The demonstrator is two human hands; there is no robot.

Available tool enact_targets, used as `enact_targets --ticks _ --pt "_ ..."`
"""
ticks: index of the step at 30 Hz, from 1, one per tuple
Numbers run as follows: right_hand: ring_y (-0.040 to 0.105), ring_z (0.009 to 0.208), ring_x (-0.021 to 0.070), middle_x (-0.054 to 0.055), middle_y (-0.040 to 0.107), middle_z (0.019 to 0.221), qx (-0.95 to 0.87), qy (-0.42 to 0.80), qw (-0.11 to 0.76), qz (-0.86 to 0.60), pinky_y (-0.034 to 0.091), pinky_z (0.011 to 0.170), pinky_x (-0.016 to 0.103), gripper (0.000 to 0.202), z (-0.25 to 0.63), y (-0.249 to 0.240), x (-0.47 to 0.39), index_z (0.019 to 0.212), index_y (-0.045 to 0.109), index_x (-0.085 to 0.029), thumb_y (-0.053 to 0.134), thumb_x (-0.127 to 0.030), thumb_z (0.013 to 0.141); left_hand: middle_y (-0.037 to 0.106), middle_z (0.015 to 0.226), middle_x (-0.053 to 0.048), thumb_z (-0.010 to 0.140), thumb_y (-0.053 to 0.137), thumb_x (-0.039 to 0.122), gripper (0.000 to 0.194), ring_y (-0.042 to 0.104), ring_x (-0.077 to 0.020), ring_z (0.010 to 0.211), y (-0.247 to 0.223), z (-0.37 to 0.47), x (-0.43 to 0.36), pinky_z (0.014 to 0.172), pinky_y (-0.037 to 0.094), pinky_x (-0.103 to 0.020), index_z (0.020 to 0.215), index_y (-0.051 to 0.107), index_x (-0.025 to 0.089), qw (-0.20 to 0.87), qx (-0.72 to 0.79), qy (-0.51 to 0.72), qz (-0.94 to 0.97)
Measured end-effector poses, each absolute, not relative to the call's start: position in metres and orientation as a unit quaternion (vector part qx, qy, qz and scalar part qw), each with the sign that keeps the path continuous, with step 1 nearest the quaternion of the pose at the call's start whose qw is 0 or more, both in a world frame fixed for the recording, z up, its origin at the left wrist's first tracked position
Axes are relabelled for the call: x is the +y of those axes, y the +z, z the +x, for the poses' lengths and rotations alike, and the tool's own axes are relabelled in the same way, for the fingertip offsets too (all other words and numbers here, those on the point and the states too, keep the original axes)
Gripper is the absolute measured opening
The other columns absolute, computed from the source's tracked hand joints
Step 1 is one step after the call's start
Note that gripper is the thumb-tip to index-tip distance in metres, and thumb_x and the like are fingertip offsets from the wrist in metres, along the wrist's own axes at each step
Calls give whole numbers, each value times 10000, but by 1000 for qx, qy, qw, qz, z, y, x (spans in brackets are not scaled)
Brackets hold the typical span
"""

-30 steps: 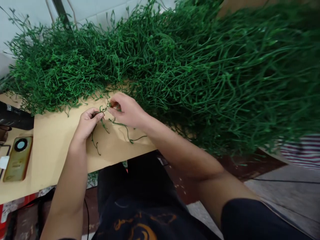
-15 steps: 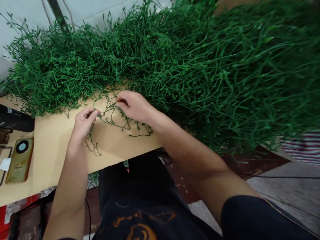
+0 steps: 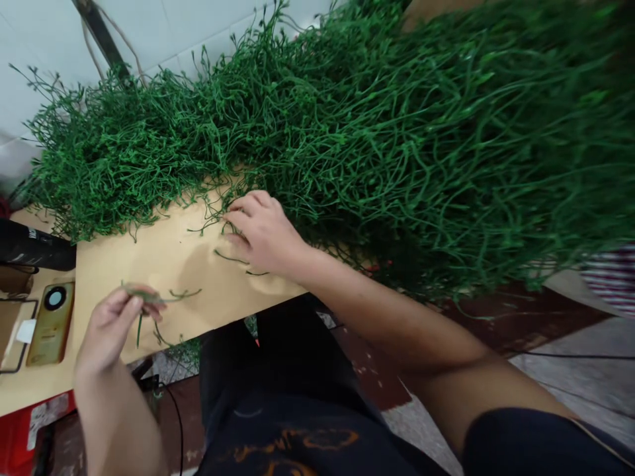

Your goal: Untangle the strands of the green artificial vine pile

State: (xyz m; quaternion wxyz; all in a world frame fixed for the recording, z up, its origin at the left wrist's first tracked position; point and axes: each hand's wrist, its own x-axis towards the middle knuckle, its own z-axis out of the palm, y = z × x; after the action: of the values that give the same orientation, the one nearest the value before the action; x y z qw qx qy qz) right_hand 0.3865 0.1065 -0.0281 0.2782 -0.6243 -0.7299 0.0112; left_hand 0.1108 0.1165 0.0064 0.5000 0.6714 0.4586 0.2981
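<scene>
My left hand is closed in a pinch around a few thin green plant stems, out over the front left part of the tan board. The stems stick out to the right and hang below the fingers; they are a little blurred. Farther right, my right hand is palm down with its fingers apart, over loose green stems on the board. Its fingertips touch or hover just above them; I cannot tell which. Behind both hands lies a large heap of green stems.
A gold phone lies at the left, with a black cylinder behind it. A red container sits below the board's left edge. A dark pole leans at the pale tiled wall. Striped cloth shows at the far right.
My left hand has moved left and toward me, carrying stems away from the loose ones. My right hand has gone from a pinch to spread fingers over the stems.
</scene>
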Motion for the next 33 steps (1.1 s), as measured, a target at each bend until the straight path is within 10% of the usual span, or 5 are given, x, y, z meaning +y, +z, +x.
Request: enact_targets --ticks 6,12,20,27,33 --pt "384 1090 258 110 581 1125 -770 42 237 -591 333 874 387 271 377 -34 112 1004 660 -126 495 -283 859 727 820 -37 792 576 412 232 676 -181 786 10 60 76 729 554 -252 828 725 239 416 533 32 737" --pt "400 1086 250 108 602 1091 -772 28 232 -591 319 878 380 239 382 -41 112 939 679 -137 481 -245 858 714 1065 -22 748 580 489 331 659 -233 1004 -7 12 52 913 516 -361 996 708 311 403 639 40 654" --pt "405 1062 255 111 608 1072 -777 24 229 -586 319 883 391 251 391 -51 115 941 684 -135 482 -251 848 729 884 145 597 517 655 256 678 -321 924 24 -15 56 888 490 -504 820 638 629 242 696 111 666" --pt "403 1017 249 129 585 1083 -761 33 218 -611 304 860 385 262 387 -68 130 950 679 -130 500 -284 837 710 836 -43 676 623 468 265 637 -220 793 45 90 166 805 515 -390 808 712 256 202 589 317 716" --pt "408 997 227 106 590 1057 -753 20 231 -616 296 847 362 242 387 -72 132 929 670 -148 483 -280 851 559 1218 -160 672 676 270 499 499 -291 1169 9 182 274 1011 378 -413 1151 611 146 39 536 303 787"
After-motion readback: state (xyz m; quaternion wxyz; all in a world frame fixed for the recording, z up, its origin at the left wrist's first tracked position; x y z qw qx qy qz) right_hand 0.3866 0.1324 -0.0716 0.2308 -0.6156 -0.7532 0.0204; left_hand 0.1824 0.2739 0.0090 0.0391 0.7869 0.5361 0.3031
